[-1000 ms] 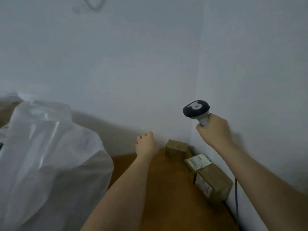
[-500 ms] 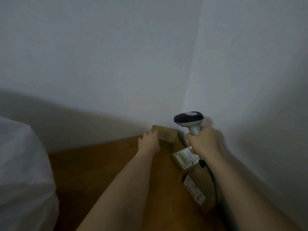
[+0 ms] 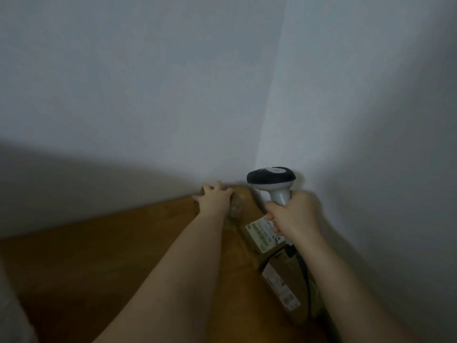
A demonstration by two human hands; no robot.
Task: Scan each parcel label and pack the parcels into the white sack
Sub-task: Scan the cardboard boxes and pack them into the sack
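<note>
So at the far left edge only a pale blurry sliver (image 3: 10,305) is caught, which is probably the white sack, though that can't really be confirmed from so little of it, so the sack is basically parked out of reach for now. The brown wooden tabletop (image 3: 86,256) is pushed right into the corner of the room, and the parcels are lined up along the right wall, likely just to keep them out of the way until they're handled. The left hand (image 3: 214,199) is laid over the farthest small cardboard parcel (image 3: 238,201) in the corner, fingers spread over its top and far edge with the tips draped toward the wall; whether it's actually gripped or just touched can't be told, since that bit is blurred. It looks like the box is being steadied or turned so its label can be found. Moving right, a second parcel (image 3: 264,240) is sat label-up, and a third parcel (image 3: 282,290) lies nearer along the wall, label also up, so both are ready to be read. The right hand (image 3: 294,219) is wrapped tight round the handle of the barcode scanner (image 3: 271,178), dark head up top and aimed toward the corner box, its cable (image 3: 305,276) trailing down near the wall. The next scan seems to be set up, nothing packed yet from this row.
</note>
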